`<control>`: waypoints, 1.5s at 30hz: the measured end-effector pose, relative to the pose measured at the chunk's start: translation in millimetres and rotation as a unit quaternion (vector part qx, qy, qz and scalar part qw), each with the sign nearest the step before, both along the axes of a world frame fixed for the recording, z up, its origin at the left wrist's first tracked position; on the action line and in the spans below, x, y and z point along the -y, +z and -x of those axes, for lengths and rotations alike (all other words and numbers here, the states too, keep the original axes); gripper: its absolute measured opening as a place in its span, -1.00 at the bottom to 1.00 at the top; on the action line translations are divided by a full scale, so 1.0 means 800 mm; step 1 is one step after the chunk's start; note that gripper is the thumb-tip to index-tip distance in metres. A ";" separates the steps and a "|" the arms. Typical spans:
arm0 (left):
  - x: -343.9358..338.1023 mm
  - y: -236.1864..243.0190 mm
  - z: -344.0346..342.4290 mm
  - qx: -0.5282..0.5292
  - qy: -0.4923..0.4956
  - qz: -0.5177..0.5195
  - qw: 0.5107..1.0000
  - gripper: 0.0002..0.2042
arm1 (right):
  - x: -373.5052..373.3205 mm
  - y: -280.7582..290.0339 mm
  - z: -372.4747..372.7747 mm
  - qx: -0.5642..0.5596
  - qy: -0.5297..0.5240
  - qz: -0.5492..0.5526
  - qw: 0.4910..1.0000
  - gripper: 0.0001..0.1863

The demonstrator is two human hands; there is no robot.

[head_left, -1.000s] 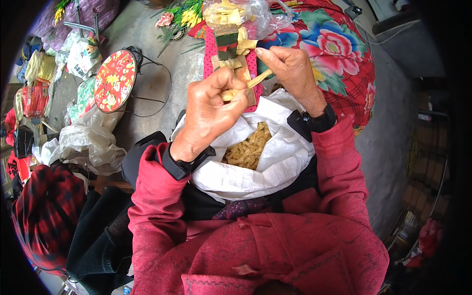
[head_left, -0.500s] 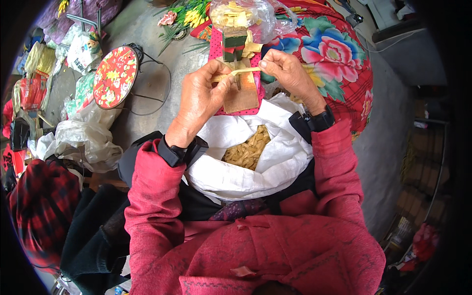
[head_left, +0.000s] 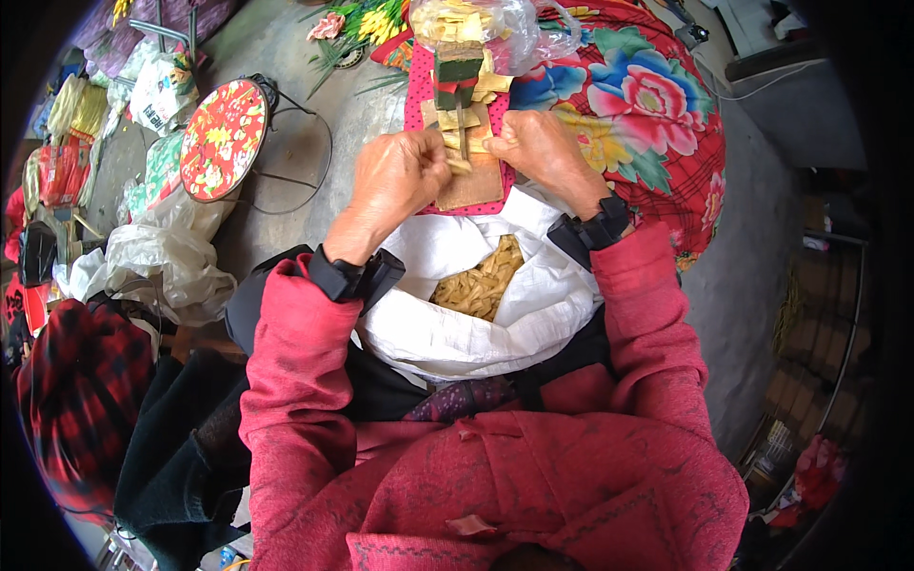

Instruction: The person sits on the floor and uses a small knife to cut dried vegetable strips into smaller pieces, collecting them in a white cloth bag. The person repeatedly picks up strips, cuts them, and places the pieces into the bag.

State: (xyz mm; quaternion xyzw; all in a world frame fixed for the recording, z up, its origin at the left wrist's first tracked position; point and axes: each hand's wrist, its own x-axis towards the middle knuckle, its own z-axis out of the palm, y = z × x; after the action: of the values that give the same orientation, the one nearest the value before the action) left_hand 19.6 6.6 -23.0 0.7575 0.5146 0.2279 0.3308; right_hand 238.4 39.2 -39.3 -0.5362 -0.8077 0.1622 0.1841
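My left hand is closed, with the end of a pale yellow strip sticking out by its fingertips. My right hand is curled in a pinch at the other side; what it holds, if anything, is hidden by its fingers. Between the hands, a narrow upright metal blade stands at a brown board, below a dark green block. More yellow pieces lie on the board around the blade. Nearer me, a white woven sack is open in my lap, holding many folded yellowish-brown pieces.
A clear plastic bag with yellow strips lies beyond the block. To the right spreads a red flowered cloth. On the left stand a round flowered stool and several plastic bags. Artificial flowers lie at the far side.
The strip stretched between both hands no longer spans them. My left hand has come lower, nearer the board, and my right hand has shifted slightly down and left, its fingers more curled.
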 end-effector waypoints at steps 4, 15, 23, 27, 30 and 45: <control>0.007 0.018 0.011 0.072 -0.144 0.122 0.979 -0.78 | 0.008 0.025 -0.009 -0.095 -0.002 0.102 0.990 -0.62; 0.006 0.063 0.018 0.100 -0.076 -0.176 0.976 -0.87 | 0.019 0.085 0.004 -0.219 0.098 0.256 0.936 -0.74; -0.020 0.069 0.031 0.165 0.009 -0.204 0.965 -0.86 | 0.012 0.123 -0.022 -0.572 0.118 0.292 0.758 -0.65; 0.015 0.060 -0.048 0.216 0.074 -0.246 0.942 -0.89 | 0.006 0.126 -0.004 -0.605 0.105 0.239 0.752 -0.56; 0.034 0.059 -0.071 0.176 0.126 -0.320 0.922 -0.86 | 0.022 0.125 -0.006 -0.260 0.057 0.117 0.957 -0.46; 0.021 0.043 -0.079 0.236 0.213 -0.351 0.881 -0.77 | 0.044 0.130 0.000 -0.145 -0.046 0.109 0.982 -0.56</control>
State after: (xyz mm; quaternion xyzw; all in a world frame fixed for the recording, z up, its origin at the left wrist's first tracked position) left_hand 82.5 -10.3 11.5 0.6196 0.4566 0.6307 0.0988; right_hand 238.8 3.7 64.8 -0.5608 -0.7242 0.3162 0.2469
